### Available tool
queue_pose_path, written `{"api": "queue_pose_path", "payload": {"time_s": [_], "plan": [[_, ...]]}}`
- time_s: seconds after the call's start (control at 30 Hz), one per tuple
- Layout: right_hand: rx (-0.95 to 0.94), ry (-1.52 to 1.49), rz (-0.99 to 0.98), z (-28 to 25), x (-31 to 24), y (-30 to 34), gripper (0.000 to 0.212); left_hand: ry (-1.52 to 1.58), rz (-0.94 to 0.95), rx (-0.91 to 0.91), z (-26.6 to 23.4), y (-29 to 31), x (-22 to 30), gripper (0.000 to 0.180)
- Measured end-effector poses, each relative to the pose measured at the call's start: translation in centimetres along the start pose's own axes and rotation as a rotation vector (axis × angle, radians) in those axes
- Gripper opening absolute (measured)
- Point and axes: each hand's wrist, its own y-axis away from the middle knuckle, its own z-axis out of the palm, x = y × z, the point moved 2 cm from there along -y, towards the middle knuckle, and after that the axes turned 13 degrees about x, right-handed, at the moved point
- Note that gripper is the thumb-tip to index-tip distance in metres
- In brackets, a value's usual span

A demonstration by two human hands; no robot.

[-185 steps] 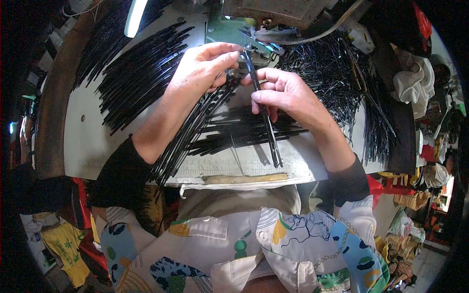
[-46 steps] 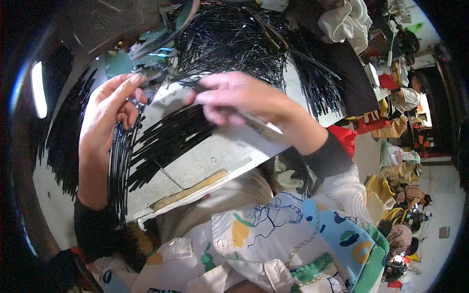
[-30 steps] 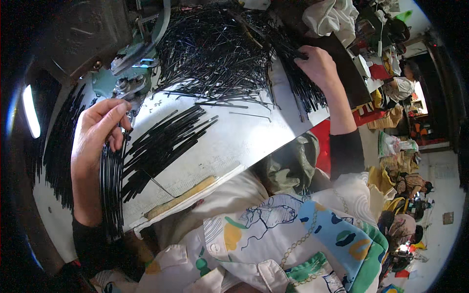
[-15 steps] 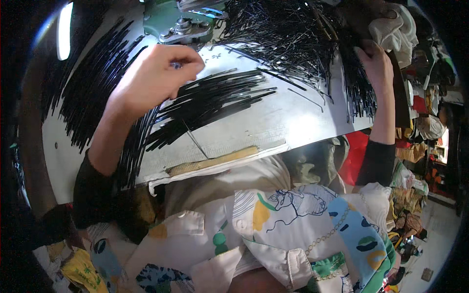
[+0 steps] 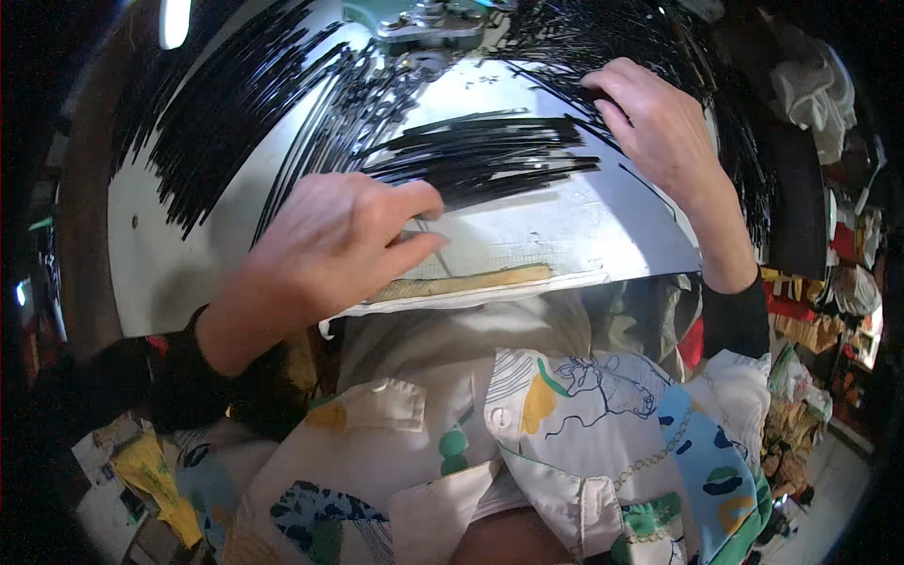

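Observation:
My left hand [image 5: 330,240] reaches over the near part of the white worktop, thumb and index finger apart. Between them shows a thin grey metal tool [image 5: 439,256], perhaps tweezers, lying by the front edge; the other fingers are hidden. My right hand [image 5: 664,132] hovers at the near side of a tangled heap of thin black strips [image 5: 589,42], its thumb and forefinger bent and apart with nothing visible in them. Midway, a flatter bunch of black strips [image 5: 480,151] lies roughly lined up on the worktop [image 5: 546,221].
More black strips [image 5: 221,122] fan out at the left. A green machine with a metal fitting [image 5: 431,28] stands at the back. Along the front edge runs a tan strip [image 5: 490,281]. White cloth [image 5: 819,99] hangs at the far right, above cluttered bags [image 5: 800,377].
My left hand has come down and nearer, from beside the machine to the thin metal tool. My right hand has moved left from the right-hand strips. The view has shifted.

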Motion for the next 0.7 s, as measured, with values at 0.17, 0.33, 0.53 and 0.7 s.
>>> {"api": "queue_pose_path", "payload": {"time_s": [0.17,0.33,0.53,0.7], "plan": [[-0.019,0.031,-0.025,0.2,-0.4,-0.3,0.009,-0.029,0.042,0.088,0.4,1.1,-0.5,0.016],[0.05,0.03,0.003,0.2,-0.8,-0.2,0.008,-0.012,0.03,0.099,0.0,1.5,-0.2,0.012],[0.16,0.023,-0.029,0.6,-0.5,-0.2,0.008,-0.016,0.055,0.214,0.0,1.4,-0.4,0.008],[0.225,-0.062,0.133,0.2,-1.3,-0.9,0.011,-0.164,-0.024,0.265,-1.5,-0.1,-1.7,0.011]]}}
